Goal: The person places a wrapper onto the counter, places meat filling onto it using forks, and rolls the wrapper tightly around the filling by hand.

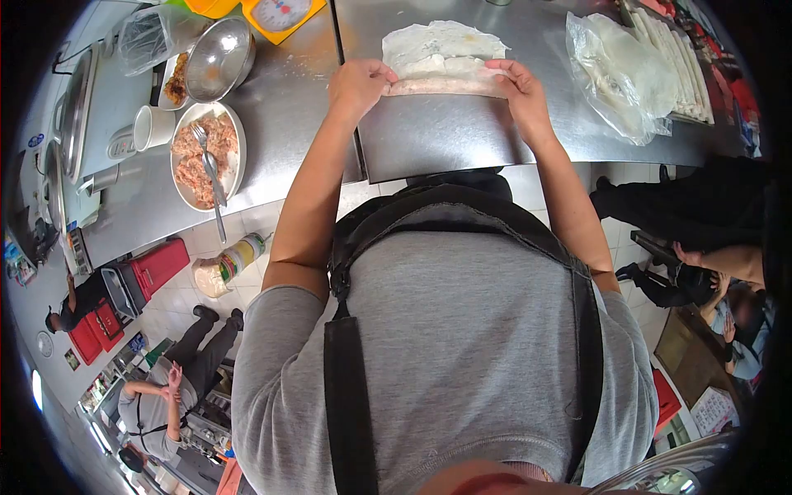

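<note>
A thin whitish wrapper sheet (445,40) lies on the steel worktop, its near part folded over into a long pinkish roll (450,87). At the roll's left end, my left hand (360,86) pinches the wrapper with its fingertips. My right hand (523,92) has its thumb and fingers on the wrapper at the right end. To the left stands an oval white dish (234,157) of minced meat filling (194,175), with a fork (203,140) and a spoon (216,186) resting in it. What the roll encloses is mostly hidden.
A plastic bag (619,74) and a stack of folded white sheets (681,70) lie at right. A steel bowl (219,62), white cup (154,128) and orange scale (283,15) stand left. A seam (359,148) splits the worktop. Other people (169,388) stand around.
</note>
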Available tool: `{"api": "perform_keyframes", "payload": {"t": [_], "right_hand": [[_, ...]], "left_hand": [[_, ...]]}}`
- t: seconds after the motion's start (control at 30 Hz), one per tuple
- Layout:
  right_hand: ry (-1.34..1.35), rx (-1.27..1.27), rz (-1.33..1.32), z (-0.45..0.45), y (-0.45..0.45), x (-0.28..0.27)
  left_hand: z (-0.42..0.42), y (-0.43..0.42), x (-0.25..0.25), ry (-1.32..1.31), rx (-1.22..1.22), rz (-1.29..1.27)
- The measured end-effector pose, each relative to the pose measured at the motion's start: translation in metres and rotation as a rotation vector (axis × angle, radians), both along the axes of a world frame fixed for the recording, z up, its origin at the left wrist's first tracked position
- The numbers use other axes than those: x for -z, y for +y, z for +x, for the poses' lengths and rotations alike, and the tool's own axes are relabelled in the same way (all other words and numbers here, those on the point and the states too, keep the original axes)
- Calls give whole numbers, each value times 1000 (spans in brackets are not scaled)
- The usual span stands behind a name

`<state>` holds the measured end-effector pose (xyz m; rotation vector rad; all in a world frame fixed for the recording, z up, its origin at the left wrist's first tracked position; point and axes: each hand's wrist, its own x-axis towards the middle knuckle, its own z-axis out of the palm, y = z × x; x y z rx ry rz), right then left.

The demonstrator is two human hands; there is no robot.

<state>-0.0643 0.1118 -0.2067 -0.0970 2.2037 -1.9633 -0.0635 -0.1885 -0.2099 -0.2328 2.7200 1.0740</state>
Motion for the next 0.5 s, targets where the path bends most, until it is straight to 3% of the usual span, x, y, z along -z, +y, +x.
{"api": "perform_keyframes", "payload": {"t": [0.2, 0.4, 0.5], "right_hand": [[-105, -43, 52, 0, 8, -13], [-103, 75, 27, 0, 6, 2], [78, 63, 305, -3, 9, 2]], "left_hand": [[0, 0, -1, 3, 8, -8], [-1, -1, -1, -12, 15, 28], [0, 0, -4, -14, 22, -11]]}}
